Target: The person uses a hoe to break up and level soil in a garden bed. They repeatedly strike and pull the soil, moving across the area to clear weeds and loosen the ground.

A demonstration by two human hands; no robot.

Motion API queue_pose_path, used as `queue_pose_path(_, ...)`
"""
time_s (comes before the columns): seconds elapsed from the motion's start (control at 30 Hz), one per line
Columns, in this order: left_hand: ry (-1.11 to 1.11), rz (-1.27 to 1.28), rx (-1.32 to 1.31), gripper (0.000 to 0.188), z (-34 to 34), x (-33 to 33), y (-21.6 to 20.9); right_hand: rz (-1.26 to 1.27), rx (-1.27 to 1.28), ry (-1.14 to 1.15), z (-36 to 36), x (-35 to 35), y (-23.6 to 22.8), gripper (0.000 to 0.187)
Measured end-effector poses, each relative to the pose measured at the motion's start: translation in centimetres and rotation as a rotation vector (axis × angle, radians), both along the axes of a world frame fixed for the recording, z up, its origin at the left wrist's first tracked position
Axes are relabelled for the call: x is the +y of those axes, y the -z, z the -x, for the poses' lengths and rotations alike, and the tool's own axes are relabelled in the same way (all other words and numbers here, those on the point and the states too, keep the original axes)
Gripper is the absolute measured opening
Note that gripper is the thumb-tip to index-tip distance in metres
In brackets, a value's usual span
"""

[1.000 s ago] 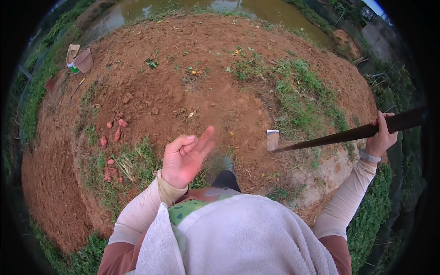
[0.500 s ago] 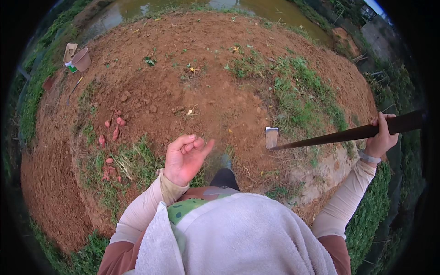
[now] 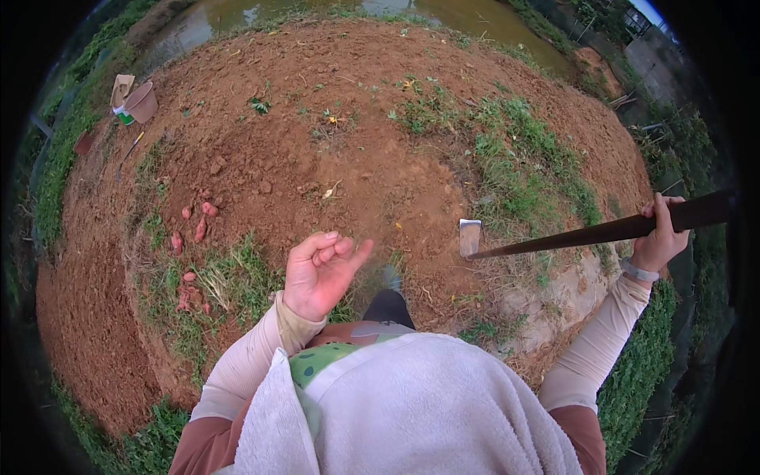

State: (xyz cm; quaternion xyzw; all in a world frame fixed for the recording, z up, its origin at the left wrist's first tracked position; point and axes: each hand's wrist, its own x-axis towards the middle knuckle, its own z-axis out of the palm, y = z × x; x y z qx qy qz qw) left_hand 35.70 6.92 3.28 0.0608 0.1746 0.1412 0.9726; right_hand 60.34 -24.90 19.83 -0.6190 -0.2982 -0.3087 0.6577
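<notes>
My right hand (image 3: pixel 659 241) is wrapped round the dark handle of a hoe (image 3: pixel 570 238) on the right. The handle slants down to the hoe's flat metal blade (image 3: pixel 470 237), which rests on the soil near the middle. In front of my body, my left hand (image 3: pixel 318 279) hangs in the air, palm up. Its fingers are loosely bent and partly apart, with nothing in them. Left of it, several reddish sweet potatoes (image 3: pixel 200 230) lie on the earth in two loose groups. No hand touches them.
Brown loose soil (image 3: pixel 317 182) spreads ahead, with a patch of weeds (image 3: pixel 514 158) right of centre. A pinkish bucket (image 3: pixel 142 104), another container (image 3: pixel 121 93) and a thin long tool (image 3: pixel 131 153) are at the far left. Muddy water (image 3: pixel 475 20) borders the far side.
</notes>
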Motion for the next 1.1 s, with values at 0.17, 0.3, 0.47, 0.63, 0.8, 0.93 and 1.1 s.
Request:
queue_pose_path(0.17,0.006,-0.009,-0.003,0.036,0.1,-0.2,0.1,0.007,0.0,-0.001,-0.1,-0.1,0.0,0.016)
queue_pose_path(0.3,0.019,-0.023,-0.018,0.037,0.2,-0.4,0.0,0.003,0.001,-0.018,-0.1,-0.3,0.0,0.016)
queue_pose_path(0.47,0.02,-0.029,-0.017,0.036,0.2,-0.7,0.0,0.009,-0.003,-0.014,-0.3,-0.5,-0.1,0.018)
queue_pose_path(0.63,0.026,-0.02,-0.011,0.036,0.2,-1.0,0.1,-0.001,-0.007,-0.015,-0.4,-0.8,-0.1,0.018)
queue_pose_path(0.8,0.026,-0.029,-0.011,0.036,0.1,-1.1,0.2,0.002,-0.002,-0.008,-0.4,-0.9,0.0,0.019)
queue_pose_path(0.93,0.029,-0.013,-0.006,0.036,0.1,-1.2,0.3,-0.009,0.0,-0.02,-0.3,-1.0,0.0,0.02)
queue_pose_path(1.1,0.042,-0.006,0.001,0.036,0.1,-1.4,0.3,0.002,-0.01,-0.01,-0.3,-1.0,0.0,0.019)
